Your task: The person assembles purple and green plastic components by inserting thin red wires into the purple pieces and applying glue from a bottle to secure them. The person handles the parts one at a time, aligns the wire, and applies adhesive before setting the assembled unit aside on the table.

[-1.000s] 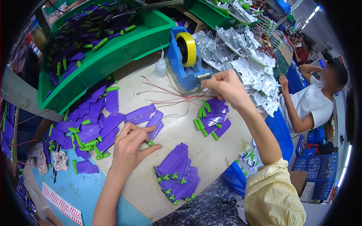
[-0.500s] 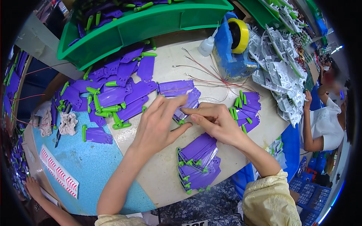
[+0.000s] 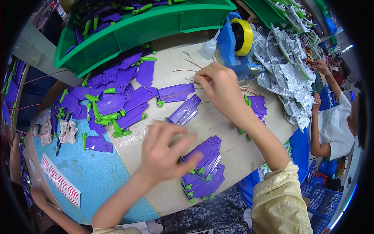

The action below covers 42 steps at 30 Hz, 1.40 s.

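Above the smooth off-white counter (image 3: 241, 165), the blurred left hand (image 3: 161, 156) had spread fingers, visibly holding nothing; the right hand (image 3: 222, 87) curled, its hold impossible to tell. A flat glossy purple plastic piece (image 3: 184, 111) lay between them, near thin reddish wires (image 3: 186, 70).

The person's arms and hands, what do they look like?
The left hand, blurred, and right hand wear no gloves. The right sleeve is pale yellow, loose and wrinkled, with a thin darker line near its edge, leaving the forearm bare. A little of the pale left sleeve shows.
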Each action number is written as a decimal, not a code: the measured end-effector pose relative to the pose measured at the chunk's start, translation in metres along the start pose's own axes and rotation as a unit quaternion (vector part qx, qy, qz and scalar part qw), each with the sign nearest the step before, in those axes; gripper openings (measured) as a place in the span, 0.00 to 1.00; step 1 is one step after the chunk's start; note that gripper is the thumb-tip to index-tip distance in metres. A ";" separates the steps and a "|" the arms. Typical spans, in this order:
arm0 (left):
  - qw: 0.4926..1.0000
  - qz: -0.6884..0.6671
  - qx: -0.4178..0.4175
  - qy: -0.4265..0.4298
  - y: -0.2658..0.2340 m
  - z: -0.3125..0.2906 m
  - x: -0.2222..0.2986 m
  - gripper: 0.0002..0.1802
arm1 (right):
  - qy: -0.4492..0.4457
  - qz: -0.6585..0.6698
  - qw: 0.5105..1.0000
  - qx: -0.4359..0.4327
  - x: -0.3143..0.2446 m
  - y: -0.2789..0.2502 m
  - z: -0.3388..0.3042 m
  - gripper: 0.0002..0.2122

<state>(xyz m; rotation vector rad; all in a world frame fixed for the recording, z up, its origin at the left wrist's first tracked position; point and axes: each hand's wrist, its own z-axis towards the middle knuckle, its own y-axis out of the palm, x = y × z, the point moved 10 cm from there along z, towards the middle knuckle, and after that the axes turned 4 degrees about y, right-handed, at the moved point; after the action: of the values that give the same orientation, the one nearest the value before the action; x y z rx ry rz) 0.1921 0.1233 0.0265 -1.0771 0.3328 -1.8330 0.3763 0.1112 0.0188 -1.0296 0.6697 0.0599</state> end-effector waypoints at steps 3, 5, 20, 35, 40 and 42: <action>0.992 -0.058 -0.101 -0.056 0.016 -0.011 0.020 0.15 | 0.009 -0.046 0.998 -0.038 0.000 0.018 0.010 0.04; 0.990 -0.053 -0.083 -0.099 0.019 -0.021 0.011 0.15 | 0.009 -0.062 0.997 -0.046 0.000 0.022 0.010 0.04; 0.991 0.112 -0.027 -0.071 0.011 -0.002 -0.010 0.21 | -0.067 -0.011 0.998 0.002 -0.014 -0.007 -0.009 0.05; 0.976 -0.131 0.021 -0.170 0.021 -0.014 -0.049 0.39 | -0.064 0.084 0.971 -0.213 -0.055 0.036 -0.047 0.03; 0.969 -0.158 0.040 -0.188 0.022 -0.019 -0.057 0.38 | 0.070 0.150 0.949 -0.267 -0.040 0.039 -0.054 0.03; 0.967 -0.164 0.035 -0.190 0.022 -0.018 -0.056 0.37 | 0.110 0.181 0.938 -0.275 -0.033 0.038 -0.066 0.05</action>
<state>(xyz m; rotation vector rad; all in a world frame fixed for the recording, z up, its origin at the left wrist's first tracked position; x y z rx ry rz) 0.2000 0.1547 -0.0275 -1.4675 -0.1444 -1.8514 0.3047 0.0872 -0.0150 -1.4507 1.0793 0.4824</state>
